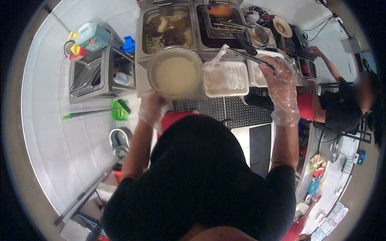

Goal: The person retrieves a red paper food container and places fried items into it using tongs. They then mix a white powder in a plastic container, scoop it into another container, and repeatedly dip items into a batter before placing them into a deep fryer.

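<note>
My right hand [280, 87], in a clear plastic glove, grips dark metal tongs [248, 56]. A limp, whitish strip of food [219, 57] hangs from the tongs' tips, over the edge of a white tray [226, 93]. Several white-coated strips [236, 77] lie side by side in that tray. My left hand [153, 105], also gloved, holds the near-left rim of a large round bowl [150, 67]. Smooth, cream-coloured batter [178, 72] fills much of it. Behind the bowl, pale pieces [163, 24] float in the bubbling oil of a deep fryer [167, 36].
A second fryer vat [206, 39] bears a wire basket [220, 33]. Another white tray [254, 73] stands beside my right hand. At the right a co-worker [340, 105] reaches toward the counter. A black rubber mat [247, 111] covers the floor; a green dustpan [119, 111] lies left.
</note>
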Tool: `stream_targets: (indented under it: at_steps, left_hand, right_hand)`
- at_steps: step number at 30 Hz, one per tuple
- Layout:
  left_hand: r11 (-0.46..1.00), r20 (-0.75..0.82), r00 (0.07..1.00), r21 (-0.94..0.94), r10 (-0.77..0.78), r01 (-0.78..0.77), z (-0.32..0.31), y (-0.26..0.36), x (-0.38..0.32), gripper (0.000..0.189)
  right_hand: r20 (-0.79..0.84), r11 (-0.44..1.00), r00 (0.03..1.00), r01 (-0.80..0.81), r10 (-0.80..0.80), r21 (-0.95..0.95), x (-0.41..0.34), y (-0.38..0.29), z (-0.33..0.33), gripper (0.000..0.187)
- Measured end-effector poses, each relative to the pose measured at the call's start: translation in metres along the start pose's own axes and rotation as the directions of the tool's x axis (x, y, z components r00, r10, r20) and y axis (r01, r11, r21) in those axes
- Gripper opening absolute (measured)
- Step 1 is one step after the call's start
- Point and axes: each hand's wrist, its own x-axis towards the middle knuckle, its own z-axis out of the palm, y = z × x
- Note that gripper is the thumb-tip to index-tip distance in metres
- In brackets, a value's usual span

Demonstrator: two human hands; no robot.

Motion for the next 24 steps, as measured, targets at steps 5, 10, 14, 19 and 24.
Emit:
stream_targets:
  at_steps: [5, 10, 14, 19, 24]
  left_hand:
    - [0.992, 0.051, 0.995, 0.097, -0.089, 0.084, -0.006, 0.004, 0.016, 0.020]
    - [1.000, 0.052, 0.999, 0.017, 0.005, -0.006, -0.026, 0.007, 0.042, 0.020]
    - [0.877, 0.102, 0.957, 0.383, 0.272, -0.291, -0.053, 0.013, 0.063, 0.019]
    - [0.950, 0.184, 0.977, 0.271, 0.104, -0.152, -0.076, 0.002, 0.089, 0.017]
    - [0.961, 0.199, 0.948, 0.074, 0.249, -0.268, -0.090, -0.028, 0.125, 0.018]
  right_hand:
    - [0.016, 0.960, 0.969, 0.246, -0.246, -0.133, 0.019, 0.000, 0.054, 0.022]
    - [0.218, 0.832, 0.910, 0.413, -0.354, -0.372, 0.041, 0.029, 0.140, 0.023]
    - [0.329, 0.805, 0.908, 0.391, -0.258, -0.446, 0.055, 0.027, 0.168, 0.027]
    - [0.194, 0.828, 0.954, 0.296, -0.229, -0.476, 0.074, 0.011, 0.179, 0.027]
    - [0.353, 0.744, 0.933, 0.281, -0.065, -0.607, 0.071, -0.004, 0.199, 0.024]
